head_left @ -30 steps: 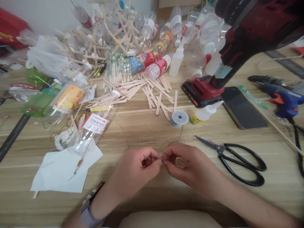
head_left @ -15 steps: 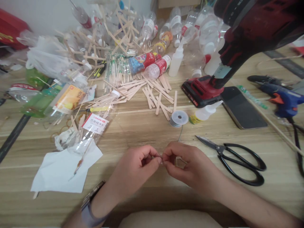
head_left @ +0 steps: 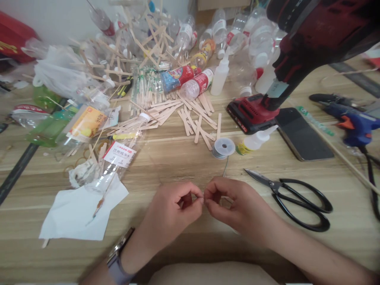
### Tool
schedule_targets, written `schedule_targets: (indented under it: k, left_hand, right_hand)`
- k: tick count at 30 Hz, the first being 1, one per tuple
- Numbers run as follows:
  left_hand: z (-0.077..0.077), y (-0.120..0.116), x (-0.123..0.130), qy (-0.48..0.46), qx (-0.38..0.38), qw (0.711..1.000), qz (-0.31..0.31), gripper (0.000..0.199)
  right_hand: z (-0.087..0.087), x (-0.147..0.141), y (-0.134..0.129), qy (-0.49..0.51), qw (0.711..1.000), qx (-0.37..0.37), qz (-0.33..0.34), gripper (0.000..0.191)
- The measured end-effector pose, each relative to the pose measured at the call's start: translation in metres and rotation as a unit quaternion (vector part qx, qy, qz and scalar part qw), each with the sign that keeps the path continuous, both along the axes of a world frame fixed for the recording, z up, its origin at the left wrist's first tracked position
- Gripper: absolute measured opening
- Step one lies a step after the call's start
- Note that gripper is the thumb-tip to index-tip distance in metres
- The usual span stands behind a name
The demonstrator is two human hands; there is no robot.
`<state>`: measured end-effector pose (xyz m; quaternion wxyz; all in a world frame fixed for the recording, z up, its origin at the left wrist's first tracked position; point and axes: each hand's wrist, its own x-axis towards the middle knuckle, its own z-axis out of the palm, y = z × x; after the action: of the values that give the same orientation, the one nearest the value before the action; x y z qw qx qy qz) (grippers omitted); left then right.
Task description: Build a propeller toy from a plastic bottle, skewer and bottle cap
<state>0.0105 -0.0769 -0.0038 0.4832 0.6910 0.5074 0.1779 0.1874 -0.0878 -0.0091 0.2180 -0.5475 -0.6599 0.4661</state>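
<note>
My left hand point(head_left: 175, 206) and my right hand point(head_left: 234, 202) meet fingertip to fingertip above the table, each in a pinch. A thin grey thread point(head_left: 226, 166) runs from a small spool point(head_left: 223, 148) down behind my right hand, and a short piece of it shows inside the curl of that hand. The bit between the fingertips is tiny and mostly hidden, seemingly the thread's end. Black-handled scissors point(head_left: 291, 198) lie to the right of my right hand, blades partly apart. A watch circles my left wrist.
A red cordless drill point(head_left: 252, 113) stands behind the spool, beside a small glue bottle point(head_left: 255, 140) and a phone point(head_left: 304, 134). A blue glue gun point(head_left: 358, 122) lies far right. Wooden sticks point(head_left: 198, 118) and plastic bottles pile up behind. White paper point(head_left: 77, 215) and a clear bottle point(head_left: 120, 154) lie left.
My left hand's thumb and fingers have shifted slightly, and its wrist has moved a little to the right. The fingertips of both hands stay together; the surrounding things have not moved.
</note>
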Motion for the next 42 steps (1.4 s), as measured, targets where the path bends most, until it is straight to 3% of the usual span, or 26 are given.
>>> schedule_targets:
  k: [4,15,29,33,42]
  left_hand:
    - [-0.0004,-0.0016,0.0010,0.027,0.084,0.996,-0.016,0.014]
    - [0.0006,-0.0007,-0.0004,0.075,0.168,0.982,-0.039,0.016]
    - [-0.0028,-0.0016,-0.0013,0.130,0.325,0.931,-0.106,0.021]
    - [-0.0032,-0.0022,-0.0009,0.142,0.328,0.928,-0.108,0.021]
    - [-0.0041,-0.0041,0.0013,0.155,0.245,0.955,-0.069,0.016]
  right_hand:
    - [0.0000,0.0005,0.0016,0.015,1.000,-0.026,-0.009,0.010]
    - [-0.0035,0.0009,0.0035,0.134,0.974,-0.182,-0.027,0.012]
    - [-0.0047,0.0007,0.0051,0.129,0.974,-0.183,-0.020,0.011]
    - [-0.0041,0.0002,0.0040,0.126,0.977,-0.173,-0.021,0.011]
    - [-0.0041,-0.0025,0.0040,0.124,0.978,-0.162,-0.035,0.011]
